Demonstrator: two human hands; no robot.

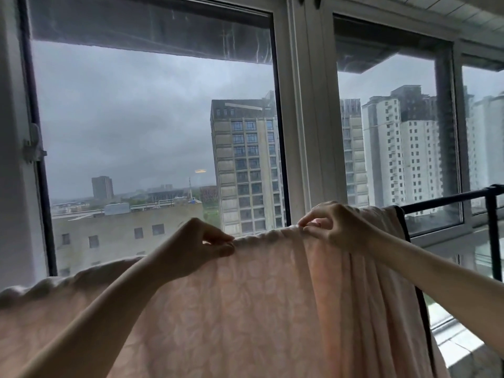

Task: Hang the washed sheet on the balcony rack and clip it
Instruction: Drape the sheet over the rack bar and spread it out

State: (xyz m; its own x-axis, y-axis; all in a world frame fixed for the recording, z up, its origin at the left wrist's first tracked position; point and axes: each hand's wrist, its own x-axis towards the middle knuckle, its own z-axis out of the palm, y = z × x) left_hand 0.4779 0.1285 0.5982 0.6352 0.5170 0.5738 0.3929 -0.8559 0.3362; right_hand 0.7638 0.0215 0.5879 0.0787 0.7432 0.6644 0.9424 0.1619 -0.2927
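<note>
A pale pink sheet with a faint leaf pattern fills the lower half of the view, its top edge raised in front of the window. My left hand pinches that top edge between thumb and fingers. A short way to the right, my right hand pinches the same edge. The right part of the sheet hangs in folds over the black rack bar, which runs off to the right. No clip is in view.
Large glass windows with white frames stand right behind the sheet. A black upright post of the rack rises at the right. A white sill lies below at the lower right.
</note>
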